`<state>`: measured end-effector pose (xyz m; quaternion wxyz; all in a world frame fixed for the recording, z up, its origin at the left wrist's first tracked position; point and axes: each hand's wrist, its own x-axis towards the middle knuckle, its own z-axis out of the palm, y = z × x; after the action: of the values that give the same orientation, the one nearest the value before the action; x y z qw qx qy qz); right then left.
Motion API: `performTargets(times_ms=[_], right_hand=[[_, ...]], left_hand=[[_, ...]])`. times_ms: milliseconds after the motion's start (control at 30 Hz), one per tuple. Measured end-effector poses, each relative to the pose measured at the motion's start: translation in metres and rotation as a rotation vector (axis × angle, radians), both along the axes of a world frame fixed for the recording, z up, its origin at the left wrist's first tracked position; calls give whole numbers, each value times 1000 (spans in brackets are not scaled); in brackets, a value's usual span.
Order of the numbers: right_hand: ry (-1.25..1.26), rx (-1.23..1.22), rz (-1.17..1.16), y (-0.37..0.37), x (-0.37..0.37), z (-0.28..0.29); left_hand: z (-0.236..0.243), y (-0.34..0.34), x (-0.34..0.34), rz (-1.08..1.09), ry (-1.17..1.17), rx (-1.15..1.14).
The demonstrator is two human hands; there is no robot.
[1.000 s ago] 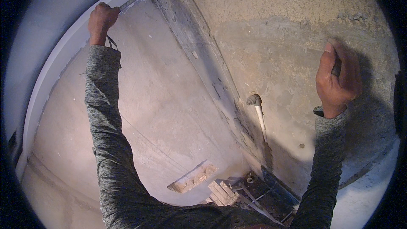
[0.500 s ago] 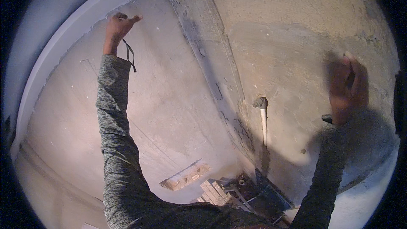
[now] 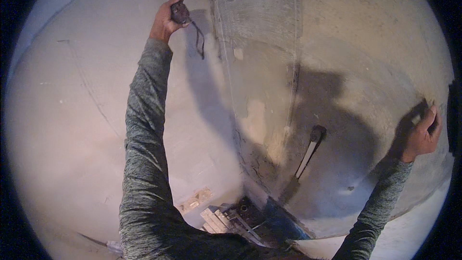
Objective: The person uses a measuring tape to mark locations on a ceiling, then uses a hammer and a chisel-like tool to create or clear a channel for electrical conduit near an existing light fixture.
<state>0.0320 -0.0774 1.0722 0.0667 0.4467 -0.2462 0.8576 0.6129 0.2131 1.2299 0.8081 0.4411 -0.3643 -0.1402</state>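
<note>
Raised high at the upper left, my left hand [image 3: 163,21] is closed around a small dark tape measure [image 3: 180,12]. A looped black strap [image 3: 199,41] dangles from its case. No drawn-out blade can be made out. My right hand [image 3: 423,137] is far to the right, close against the plastered wall [image 3: 380,58]. Its fingers are curled together near the thumb, and whatever they may hold is too small to make out. Both arms are stretched wide apart in grey sleeves.
A rough vertical strip [image 3: 262,67] marked with pale lines runs between the two walls. A pale pipe [image 3: 307,156] with a dark end lies against the right wall. Below are stacked wood pieces [image 3: 215,220], a recess [image 3: 195,201] in the left wall and a dark blue panel [image 3: 286,219].
The view has turned. My left hand sits higher and further right, its tape measure now showing. My right hand appears lower and further right, nearer the picture's edge.
</note>
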Motion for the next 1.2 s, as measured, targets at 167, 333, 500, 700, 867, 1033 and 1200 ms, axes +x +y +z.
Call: performTargets(times_ms=[167, 333, 500, 700, 867, 1033, 1200], right_hand=[[490, -59, -25, 79, 116, 76], [704, -392, 381, 124, 282, 157], [957, -61, 207, 95, 396, 201], [1046, -458, -232, 47, 495, 266], [1128, -371, -227, 59, 536, 277], [1166, -307, -224, 57, 557, 274], [1180, -278, -251, 50, 568, 284]], left_hand=[[-9, -110, 96, 127, -345, -122], [73, -103, 246, 438, -800, -33], [37, -203, 143, -77, -16, -161], [64, -155, 107, 78, -176, -43], [64, -153, 166, 402, -999, -369], [72, -155, 186, 777, -1587, -459], [66, -141, 157, 568, -1408, -133]])
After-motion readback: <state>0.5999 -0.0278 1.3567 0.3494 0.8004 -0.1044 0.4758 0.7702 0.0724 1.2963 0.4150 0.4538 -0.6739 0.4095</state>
